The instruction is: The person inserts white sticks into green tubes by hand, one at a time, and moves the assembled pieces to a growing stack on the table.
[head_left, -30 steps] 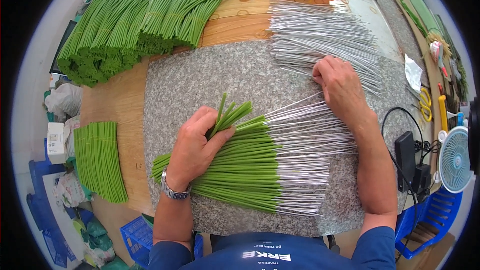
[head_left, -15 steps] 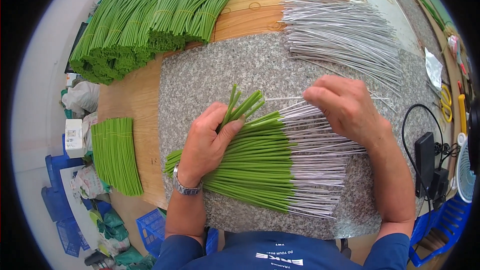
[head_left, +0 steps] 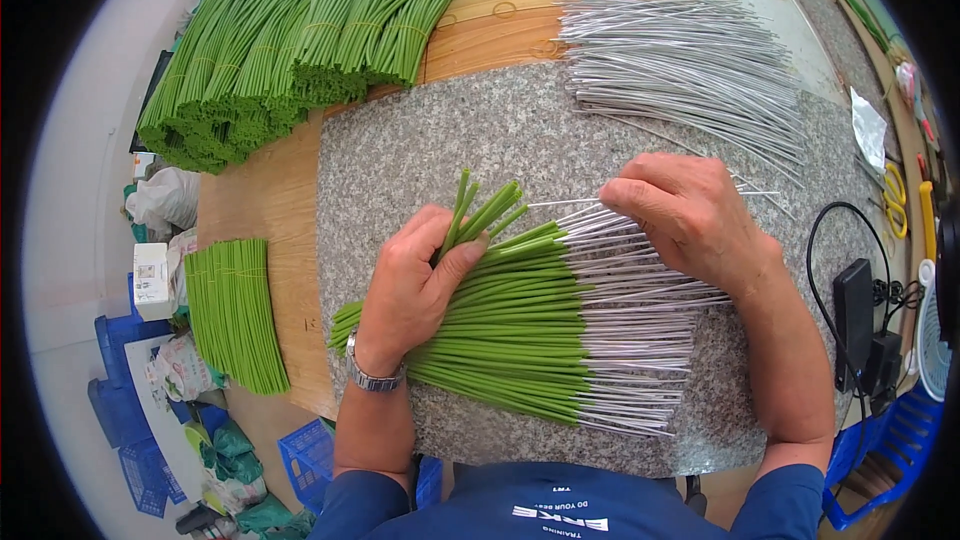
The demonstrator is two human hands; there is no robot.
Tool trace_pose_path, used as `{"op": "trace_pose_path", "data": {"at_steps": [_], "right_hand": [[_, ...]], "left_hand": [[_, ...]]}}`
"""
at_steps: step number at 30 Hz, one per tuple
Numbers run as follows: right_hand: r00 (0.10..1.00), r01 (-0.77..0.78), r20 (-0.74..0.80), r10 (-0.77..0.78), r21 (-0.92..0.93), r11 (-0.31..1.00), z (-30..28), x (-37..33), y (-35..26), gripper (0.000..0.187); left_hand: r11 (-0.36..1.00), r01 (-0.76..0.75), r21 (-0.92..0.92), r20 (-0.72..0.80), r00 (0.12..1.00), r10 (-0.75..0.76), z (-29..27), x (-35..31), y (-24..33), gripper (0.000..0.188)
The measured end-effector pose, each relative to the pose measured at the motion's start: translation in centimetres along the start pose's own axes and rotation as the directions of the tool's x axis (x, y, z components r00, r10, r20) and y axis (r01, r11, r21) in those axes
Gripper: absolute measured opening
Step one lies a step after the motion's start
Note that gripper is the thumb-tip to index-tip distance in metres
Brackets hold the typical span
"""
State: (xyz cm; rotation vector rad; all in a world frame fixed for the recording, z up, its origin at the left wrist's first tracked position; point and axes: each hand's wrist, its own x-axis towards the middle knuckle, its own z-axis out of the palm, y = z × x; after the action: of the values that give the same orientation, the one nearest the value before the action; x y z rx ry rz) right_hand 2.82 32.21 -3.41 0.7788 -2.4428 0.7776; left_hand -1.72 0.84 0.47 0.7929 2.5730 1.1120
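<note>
My left hand (head_left: 415, 275) is closed round a small bunch of green tubes (head_left: 487, 212), their ends standing up between thumb and fingers. In my right hand (head_left: 685, 210) a thin silver wire (head_left: 565, 202) is pinched, its left tip close to the ends of those tubes; whether it enters one I cannot make out. Below both hands a fan of green tubes (head_left: 510, 340) lies on the stone slab, with pale wires (head_left: 640, 350) sticking out of their right ends. Part of the fan is hidden by my left hand.
Big bundles of green tubes (head_left: 300, 40) are stacked at the far left, and a smaller bundle (head_left: 235, 310) lies nearer. A pile of silver wires (head_left: 680, 60) covers the slab's far right. Yellow scissors (head_left: 893, 202) and a black adapter (head_left: 852, 320) with its cable sit on the right.
My right hand has shifted slightly left with the wire, bringing the wire's tip a little nearer the held tubes. My left hand keeps its grip in the same place.
</note>
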Motion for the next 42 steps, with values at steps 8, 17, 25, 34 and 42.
{"op": "trace_pose_path", "data": {"at_steps": [8,17,25,34,42], "right_hand": [[0.993,0.103,0.064,-0.098,-0.081,0.991,-1.1,0.4,0.3,0.014],[0.995,-0.011,0.104,0.009,0.027,1.0,2.3,2.0,-4.1,0.005],[0.975,-0.22,-0.007,0.221,-0.131,0.967,0.6,1.6,-2.6,0.019],[0.914,-0.319,0.069,0.4,-0.486,0.814,-0.9,0.0,3.1,0.009],[0.955,-0.294,-0.07,0.287,-0.153,0.943,-0.4,0.4,2.6,0.016]], "left_hand": [[1.0,-0.003,-0.013,0.004,1.0,0.003,0.0,0.0,0.2,0.017],[1.0,-0.013,-0.011,0.025,1.0,0.013,-0.2,0.0,0.3,0.016],[0.998,-0.043,0.034,0.034,0.999,0.042,-0.2,-0.1,0.0,0.019],[0.997,-0.071,0.016,0.034,0.997,0.07,-0.1,0.1,0.2,0.02],[0.997,-0.077,0.0,0.028,0.997,0.077,-0.1,0.0,0.0,0.019]]}}
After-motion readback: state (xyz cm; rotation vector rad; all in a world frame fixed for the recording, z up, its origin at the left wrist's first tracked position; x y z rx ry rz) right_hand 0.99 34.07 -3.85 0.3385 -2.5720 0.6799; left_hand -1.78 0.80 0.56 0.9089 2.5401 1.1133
